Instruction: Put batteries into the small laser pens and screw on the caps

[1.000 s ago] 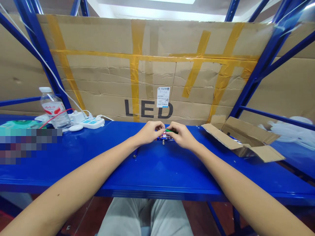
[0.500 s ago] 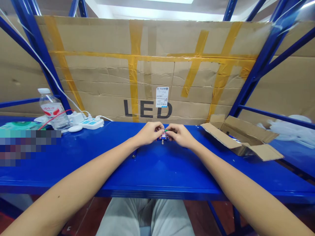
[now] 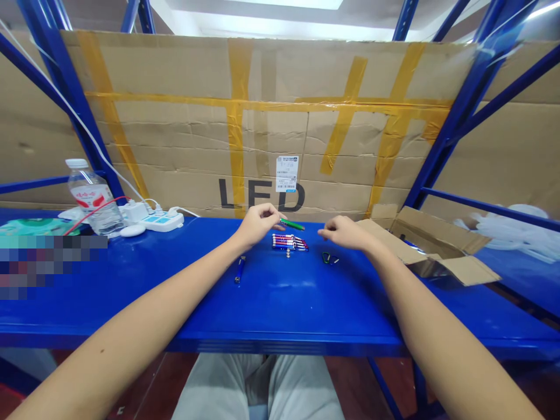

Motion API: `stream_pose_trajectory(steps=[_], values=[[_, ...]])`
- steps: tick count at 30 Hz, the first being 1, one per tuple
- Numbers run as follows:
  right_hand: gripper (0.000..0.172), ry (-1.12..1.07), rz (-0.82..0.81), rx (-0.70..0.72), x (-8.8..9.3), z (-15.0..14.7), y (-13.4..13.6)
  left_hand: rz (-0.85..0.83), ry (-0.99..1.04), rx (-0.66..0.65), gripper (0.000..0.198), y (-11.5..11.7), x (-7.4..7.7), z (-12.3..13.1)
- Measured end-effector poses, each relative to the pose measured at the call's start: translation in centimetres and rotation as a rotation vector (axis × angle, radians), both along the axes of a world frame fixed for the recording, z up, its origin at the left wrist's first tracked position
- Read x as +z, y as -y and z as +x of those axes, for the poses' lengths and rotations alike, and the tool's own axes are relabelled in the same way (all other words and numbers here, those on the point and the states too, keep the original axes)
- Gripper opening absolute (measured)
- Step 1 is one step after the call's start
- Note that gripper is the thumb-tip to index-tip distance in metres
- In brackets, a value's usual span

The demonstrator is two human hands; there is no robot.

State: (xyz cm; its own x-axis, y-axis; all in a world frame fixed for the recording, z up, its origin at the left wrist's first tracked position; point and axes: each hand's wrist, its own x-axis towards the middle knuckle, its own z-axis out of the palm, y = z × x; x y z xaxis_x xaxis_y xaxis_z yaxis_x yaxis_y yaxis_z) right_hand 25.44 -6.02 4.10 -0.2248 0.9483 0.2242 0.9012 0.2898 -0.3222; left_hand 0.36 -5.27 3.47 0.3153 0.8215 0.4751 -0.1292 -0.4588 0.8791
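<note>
My left hand (image 3: 258, 223) hovers over the blue shelf (image 3: 280, 291) and pinches the near end of a slim green pen-like piece (image 3: 292, 224). Just below it lies a small row of several red, blue and silver pen-like pieces (image 3: 289, 242). My right hand (image 3: 347, 232) floats to the right of that row, fingers loosely curled, nothing visible in them. A small carabiner clip (image 3: 329, 258) lies under the right hand. One blue pen-like piece (image 3: 238, 269) rests alone by my left forearm.
An open cardboard box (image 3: 431, 245) sits at the right. A water bottle (image 3: 94, 197), a white power strip (image 3: 160, 220) with cables and a white oval object stand at the back left. A taped cardboard sheet marked LED (image 3: 262, 122) closes the back. White gloves (image 3: 516, 233) lie far right.
Both hands were together on the bunch of small pieces; now they have parted. The left lifted away with the green piece, the right moved right, and the row and clip lie uncovered.
</note>
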Motion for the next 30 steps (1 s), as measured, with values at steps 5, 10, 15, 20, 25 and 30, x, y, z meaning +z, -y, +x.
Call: stream_pose_trajectory(steps=[5,10,15,20,25,30], values=[[0.025,0.313,-0.159,-0.041,-0.3,-0.8,0.8,-0.167,0.234,-0.026,0.008,-0.3,-0.1,0.1],[0.024,0.483,-0.155,-0.137,-0.7,-2.3,1.3,-0.277,0.305,-0.024,0.007,-0.2,-0.4,0.7],[0.027,0.529,-0.201,-0.143,-1.2,-3.1,1.2,-0.339,0.255,-0.031,0.009,0.3,-0.4,1.1],[0.030,0.523,-0.180,-0.126,-1.7,-3.8,1.2,-0.356,0.191,-0.032,0.012,0.8,-0.1,1.3],[0.017,0.307,-0.297,0.016,-1.3,-2.7,0.9,-0.369,0.154,-0.038,0.012,0.9,-0.1,1.4],[0.018,0.142,-0.256,0.082,-0.8,-1.3,0.6,-0.365,0.122,-0.059,0.011,0.9,-0.3,1.4]])
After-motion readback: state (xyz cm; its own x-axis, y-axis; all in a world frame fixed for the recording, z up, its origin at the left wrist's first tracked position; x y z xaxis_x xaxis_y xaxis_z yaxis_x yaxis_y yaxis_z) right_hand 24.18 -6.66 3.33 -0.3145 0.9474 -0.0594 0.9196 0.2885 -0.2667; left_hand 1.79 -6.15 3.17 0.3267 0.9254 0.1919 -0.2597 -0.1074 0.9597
